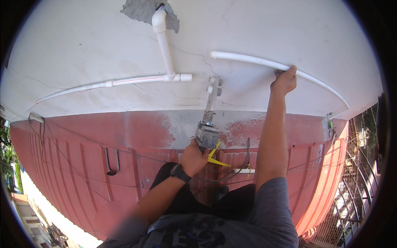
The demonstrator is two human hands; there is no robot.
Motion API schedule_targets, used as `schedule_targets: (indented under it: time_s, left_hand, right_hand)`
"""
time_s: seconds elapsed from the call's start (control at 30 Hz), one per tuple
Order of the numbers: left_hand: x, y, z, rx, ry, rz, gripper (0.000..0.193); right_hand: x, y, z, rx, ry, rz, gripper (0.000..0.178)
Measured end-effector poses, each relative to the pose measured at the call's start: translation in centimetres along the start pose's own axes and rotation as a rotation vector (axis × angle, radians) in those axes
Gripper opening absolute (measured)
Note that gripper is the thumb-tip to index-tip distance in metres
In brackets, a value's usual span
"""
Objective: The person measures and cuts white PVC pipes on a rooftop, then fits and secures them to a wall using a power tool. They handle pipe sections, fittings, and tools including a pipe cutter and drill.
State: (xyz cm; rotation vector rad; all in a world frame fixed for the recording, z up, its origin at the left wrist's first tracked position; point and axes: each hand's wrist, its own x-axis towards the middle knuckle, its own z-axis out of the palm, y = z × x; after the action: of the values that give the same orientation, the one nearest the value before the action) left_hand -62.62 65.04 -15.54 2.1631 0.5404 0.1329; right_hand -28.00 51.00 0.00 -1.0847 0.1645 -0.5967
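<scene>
My left hand (193, 160), with a dark watch on its wrist, is closed round the grip of a pipe fusion welder (209, 134). The welder's long metal heating plate (210, 101) points up toward the white wall and carries round dies near its tip. My right hand (285, 80) grips a long white plastic pipe (248, 60), whose left end is free. Left of that end, a second white pipe run (136, 79) ends in a fitting (186, 77), with a gap between the two. A riser with an elbow (159, 20) goes up from this run into a patch of bare cement.
Below the wall lies a red corrugated metal roof (91, 165), crossed by dark cables. A yellow bracket (215, 157) and a white power strip (243, 170) are near the welder. A dark metal hook (111, 161) lies left. Metal grating (351, 190) stands at the right edge.
</scene>
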Motion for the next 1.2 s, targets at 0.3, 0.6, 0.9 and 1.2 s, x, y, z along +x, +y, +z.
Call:
schedule_targets:
  time_s: [0.3,0.6,0.9,1.2]
  left_hand:
    - [-7.2,-2.3,7.1,-0.664,0.186,0.131,0.024]
    - [3.9,-16.6,2.6,-0.578,0.949,-0.47,0.035]
    - [11.9,-21.4,-2.9,-0.231,1.074,-0.868,0.053]
    - [8.9,-25.4,-3.3,-0.047,0.835,-0.812,0.091]
  right_hand:
    - [0.7,-0.2,-0.7,0.012,-0.157,0.068,0.039]
    - [1.4,0.1,-0.9,0.021,-0.116,0.111,0.046]
    - [0.7,2.3,-2.5,0.173,-0.31,0.212,0.036]
    - [-4.8,4.4,-4.2,0.048,-0.207,0.196,0.033]
